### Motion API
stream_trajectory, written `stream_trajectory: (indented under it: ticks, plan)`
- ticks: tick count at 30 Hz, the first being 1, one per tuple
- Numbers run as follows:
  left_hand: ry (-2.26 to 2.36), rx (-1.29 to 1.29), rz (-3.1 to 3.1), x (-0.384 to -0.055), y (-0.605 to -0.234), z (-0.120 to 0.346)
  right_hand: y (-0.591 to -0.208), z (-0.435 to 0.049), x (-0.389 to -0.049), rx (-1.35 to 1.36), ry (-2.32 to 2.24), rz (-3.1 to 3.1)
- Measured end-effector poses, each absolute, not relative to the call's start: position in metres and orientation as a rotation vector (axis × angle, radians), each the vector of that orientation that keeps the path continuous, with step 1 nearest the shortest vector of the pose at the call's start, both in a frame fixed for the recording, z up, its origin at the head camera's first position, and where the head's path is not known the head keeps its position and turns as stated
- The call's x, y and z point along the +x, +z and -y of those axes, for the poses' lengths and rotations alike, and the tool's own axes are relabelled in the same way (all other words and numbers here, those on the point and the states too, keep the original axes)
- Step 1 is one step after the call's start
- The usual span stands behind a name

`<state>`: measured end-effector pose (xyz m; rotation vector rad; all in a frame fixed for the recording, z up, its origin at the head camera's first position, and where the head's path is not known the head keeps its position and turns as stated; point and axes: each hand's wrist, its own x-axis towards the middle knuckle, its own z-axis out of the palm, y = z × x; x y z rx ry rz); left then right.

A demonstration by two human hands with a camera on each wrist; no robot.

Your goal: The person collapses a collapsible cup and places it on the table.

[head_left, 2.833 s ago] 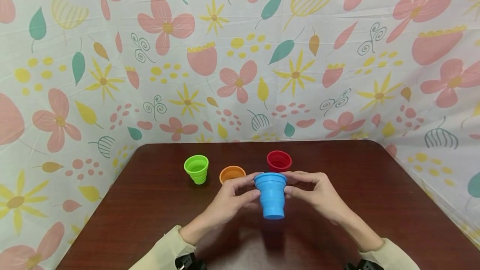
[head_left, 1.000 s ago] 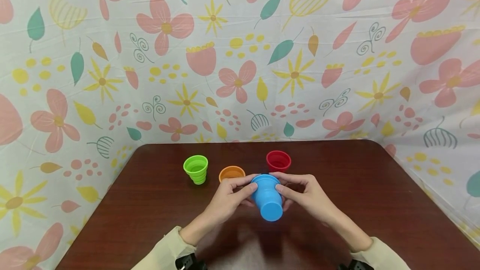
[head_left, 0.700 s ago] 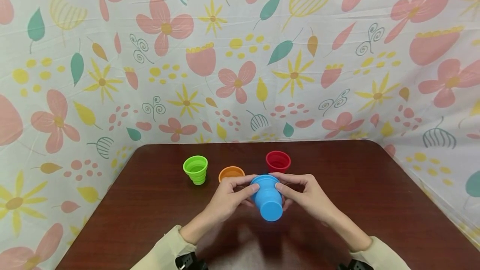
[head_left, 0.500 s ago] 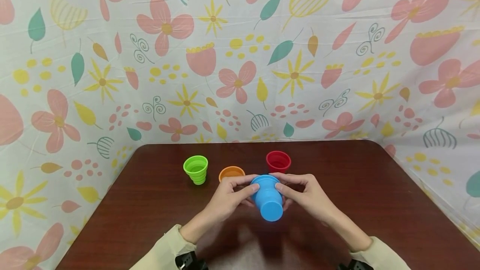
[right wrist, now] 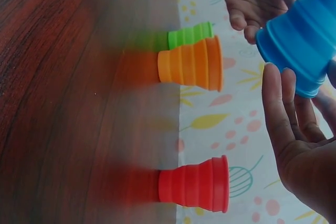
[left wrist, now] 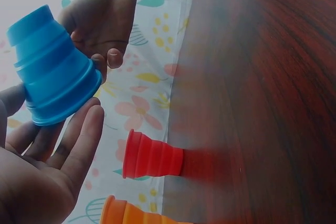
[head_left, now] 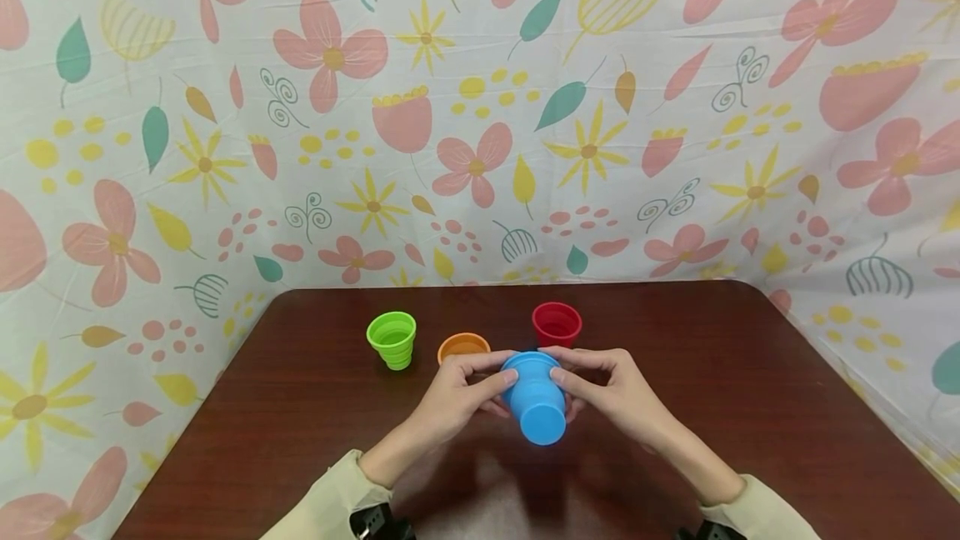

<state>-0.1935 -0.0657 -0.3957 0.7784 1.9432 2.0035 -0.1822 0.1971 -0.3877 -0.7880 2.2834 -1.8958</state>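
Observation:
A blue collapsible cup (head_left: 536, 394) is held above the table between both hands, tilted so its base faces the head camera and its rim points away. My left hand (head_left: 459, 394) pinches its left side, thumb on the near wall and fingers behind the rim. On the other side my right hand (head_left: 611, 394) grips it the same way. Both wrist views show the blue cup (left wrist: 52, 69) fully extended, with ringed walls. Its inside is hidden from every view.
Behind the hands stand a green cup (head_left: 393, 338), an orange cup (head_left: 463, 344) partly covered by the left hand, and a red cup (head_left: 557, 323). The dark wooden table (head_left: 712, 382) meets a flowered cloth (head_left: 480, 107) at the back.
Since the oldest frame the blue cup has tilted from nearly upright, its base swinging toward the camera; both thumbs now press its near wall. Over the last second almost nothing has moved.

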Motion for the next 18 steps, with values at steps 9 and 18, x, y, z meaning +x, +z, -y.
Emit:
stream_trajectory:
  ticks: [9, 18]
  plan:
    - [1.992, 0.781, -1.997, -0.1931, -0.3948, 0.0658, -0.3877, -0.1969, -0.1823, -0.783, -1.905, -2.292]
    - [1.926, 0.847, -2.143, -0.1939, -0.3961, 0.0670, -0.3883, -0.1964, -0.1825, -0.790, -1.904, -2.325]
